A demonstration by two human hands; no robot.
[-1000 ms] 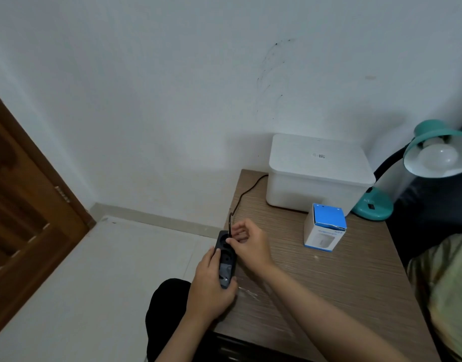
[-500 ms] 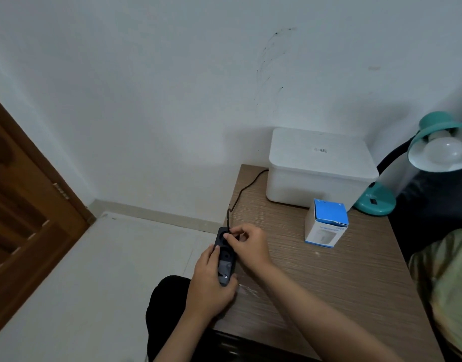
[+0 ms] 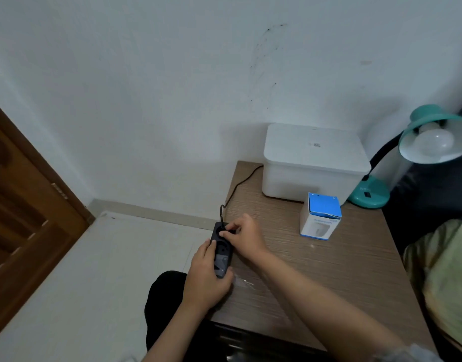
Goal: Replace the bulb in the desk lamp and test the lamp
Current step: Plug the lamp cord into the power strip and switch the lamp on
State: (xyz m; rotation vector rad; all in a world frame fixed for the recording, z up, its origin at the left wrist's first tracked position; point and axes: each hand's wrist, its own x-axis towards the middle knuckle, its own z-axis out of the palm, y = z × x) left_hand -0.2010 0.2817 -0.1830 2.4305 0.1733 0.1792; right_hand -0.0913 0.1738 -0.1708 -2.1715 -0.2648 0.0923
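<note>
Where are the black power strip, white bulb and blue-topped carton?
black power strip (image 3: 221,253), head view, middle of its face
white bulb (image 3: 433,142), head view, globe front
blue-topped carton (image 3: 324,208), head view, blue top flap

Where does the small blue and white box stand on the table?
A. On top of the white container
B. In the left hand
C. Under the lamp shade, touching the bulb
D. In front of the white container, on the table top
D: the small blue and white box stands upright on the table, just in front of the white container.
</note>
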